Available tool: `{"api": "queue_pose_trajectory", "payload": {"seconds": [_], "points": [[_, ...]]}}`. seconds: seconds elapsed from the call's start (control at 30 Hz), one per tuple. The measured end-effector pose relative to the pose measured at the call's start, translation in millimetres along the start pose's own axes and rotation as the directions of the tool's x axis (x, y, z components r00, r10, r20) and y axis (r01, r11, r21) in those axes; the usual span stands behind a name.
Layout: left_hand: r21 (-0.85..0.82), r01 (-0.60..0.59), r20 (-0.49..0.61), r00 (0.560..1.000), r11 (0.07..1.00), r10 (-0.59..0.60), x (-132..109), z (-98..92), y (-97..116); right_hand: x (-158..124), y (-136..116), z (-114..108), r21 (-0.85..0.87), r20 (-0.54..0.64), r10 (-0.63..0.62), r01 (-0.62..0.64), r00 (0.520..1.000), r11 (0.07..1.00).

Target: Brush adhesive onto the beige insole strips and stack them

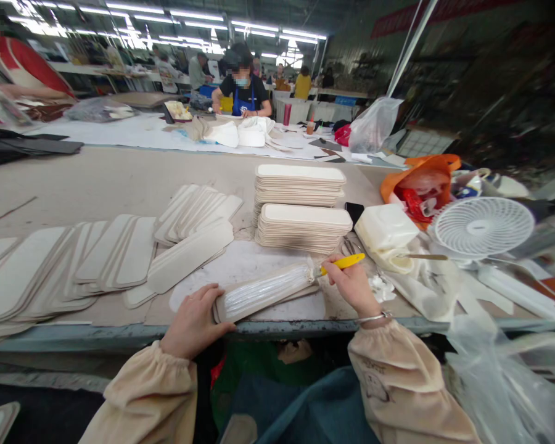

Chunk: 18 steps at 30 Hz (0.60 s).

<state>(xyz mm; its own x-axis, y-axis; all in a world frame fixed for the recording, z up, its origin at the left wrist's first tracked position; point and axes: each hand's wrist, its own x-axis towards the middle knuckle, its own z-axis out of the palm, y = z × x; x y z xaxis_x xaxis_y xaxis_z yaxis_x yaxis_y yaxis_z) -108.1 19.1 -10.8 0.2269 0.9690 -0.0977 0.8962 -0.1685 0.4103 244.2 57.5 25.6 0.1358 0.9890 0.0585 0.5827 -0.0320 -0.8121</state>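
Note:
My right hand is closed round a brush with a yellow handle. Its bristle end meets the right end of a long beige panel, whose top is streaked with shiny white paste. At the panel's left end, my left hand steadies it, thumb on the near edge and fingers along the far side. Beneath that panel at least one more piece sticks out. Beyond it stand two neat stacks of rounded panels, a nearer stack and a farther stack. Fanned white panels spread to the left.
A white plastic container, a black phone, a white fan and an orange bag crowd the right side. The table's front edge runs just before me. Across the table a person in a blue apron works.

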Motion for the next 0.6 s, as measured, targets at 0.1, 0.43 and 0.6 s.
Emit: {"api": "queue_pose_trajectory", "payload": {"seconds": [0.1, 0.43, 0.6], "points": [[-0.012, 0.022, -0.011, 1.000, 1.000, -0.022, -2, -2.4, 3, 0, -1, -6, 0.023, -0.041, 0.009, -0.008, 0.999, 1.000], [-0.099, 0.055, -0.347, 0.934, 0.994, -0.086, 0, -16.0, -19, 4, -5, 7, 0.758, -0.209, 0.060, 0.123, 0.976, 0.641], [0.208, 0.384, -0.440, 0.858, 0.900, -0.264, 31, -39.0, -46, 6, -7, 12, 0.818, -0.225, 0.064, 0.154, 0.972, 0.554]]}}
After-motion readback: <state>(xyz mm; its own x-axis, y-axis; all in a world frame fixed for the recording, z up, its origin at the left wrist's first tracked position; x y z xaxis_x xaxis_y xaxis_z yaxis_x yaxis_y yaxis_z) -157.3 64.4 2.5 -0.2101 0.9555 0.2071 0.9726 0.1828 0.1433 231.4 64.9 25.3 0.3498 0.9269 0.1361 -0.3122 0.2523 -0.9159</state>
